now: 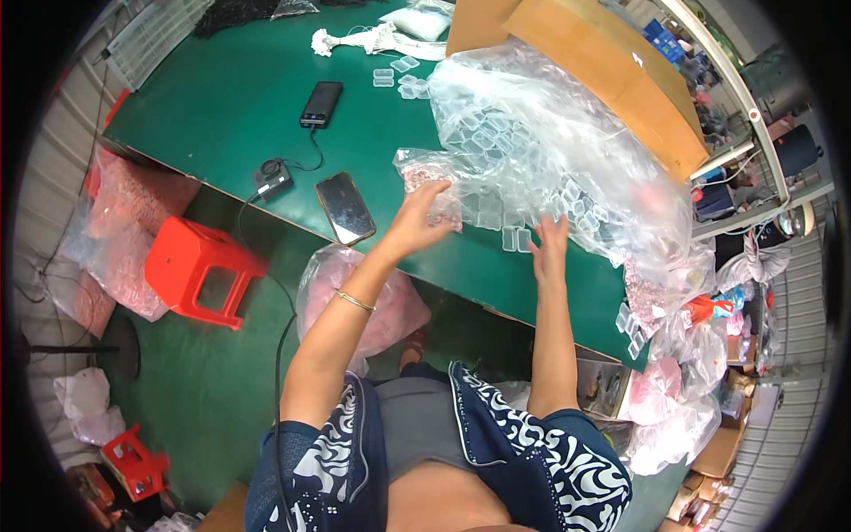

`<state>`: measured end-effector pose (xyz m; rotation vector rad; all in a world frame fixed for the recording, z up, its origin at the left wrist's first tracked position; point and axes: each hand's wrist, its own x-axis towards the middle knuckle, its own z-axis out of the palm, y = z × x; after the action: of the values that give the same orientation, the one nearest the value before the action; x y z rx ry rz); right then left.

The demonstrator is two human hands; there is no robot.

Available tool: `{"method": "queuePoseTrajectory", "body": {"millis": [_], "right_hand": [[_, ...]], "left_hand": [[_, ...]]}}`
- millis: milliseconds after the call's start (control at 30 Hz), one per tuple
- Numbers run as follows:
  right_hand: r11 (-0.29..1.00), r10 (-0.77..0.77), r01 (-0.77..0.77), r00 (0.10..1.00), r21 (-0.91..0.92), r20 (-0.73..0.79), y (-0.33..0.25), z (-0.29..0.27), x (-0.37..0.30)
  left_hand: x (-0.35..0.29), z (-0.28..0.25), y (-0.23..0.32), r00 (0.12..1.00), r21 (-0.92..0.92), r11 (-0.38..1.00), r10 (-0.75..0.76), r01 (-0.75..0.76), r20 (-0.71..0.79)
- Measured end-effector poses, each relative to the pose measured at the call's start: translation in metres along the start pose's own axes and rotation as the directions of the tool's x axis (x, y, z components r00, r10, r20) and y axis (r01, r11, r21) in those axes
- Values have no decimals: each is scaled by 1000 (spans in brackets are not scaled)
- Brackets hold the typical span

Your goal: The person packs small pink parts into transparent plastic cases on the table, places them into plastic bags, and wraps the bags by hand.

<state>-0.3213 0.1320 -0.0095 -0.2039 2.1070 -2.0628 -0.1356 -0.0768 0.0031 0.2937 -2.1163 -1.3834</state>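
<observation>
Evidently the work is at an early or middle stage, judging by how much lies unsorted. The left hand [423, 219] is at the small bag [427, 168] of pinkish pieces, its fingers over the side of the bag; whether they pinch the film or merely rest on it cannot be told. The right hand [550, 244] has its fingers spread, with nothing visible between them, just beside a pair of clear boxes [516, 239] on the green table [222, 115], near its front edge.

Most of the boxes seem to lie in a heap [492, 133] in and under the big bag [567, 80], beyond the hands, so much appears left. Some are already out on the bare tabletop: a small group [408, 86] toward the far side and a few more [630, 330] at the right front corner. Whether any box has been filled or closed is too small to tell, and no finished stack can be made out. The small bag looks well stocked.
</observation>
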Motion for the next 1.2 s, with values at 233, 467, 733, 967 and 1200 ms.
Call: {"method": "queuePoseTrajectory", "body": {"millis": [233,467,733,967,1200], "right_hand": [[983,-90,19,917,183,388,-17,82,26],[740,-501,661,415,127,759,-127,110,-66],[956,-279,290,856,41,435,-58,95,-56],[925,-367,241,764,294,531,-67,91,-81],[921,-338,389,760,27,555,-75,80,-106]], "left_hand": [[15,38,-11,991,284,957,-19,56,-132],[47,-10,-7,974,-312,947,-3,-70,-228],[30,-22,55,998,-712,701,2,46,67],[21,-31,68,877,-4,878,479,-479,18],[-28,39,-3,914,-322,938,16,127,405]]}}
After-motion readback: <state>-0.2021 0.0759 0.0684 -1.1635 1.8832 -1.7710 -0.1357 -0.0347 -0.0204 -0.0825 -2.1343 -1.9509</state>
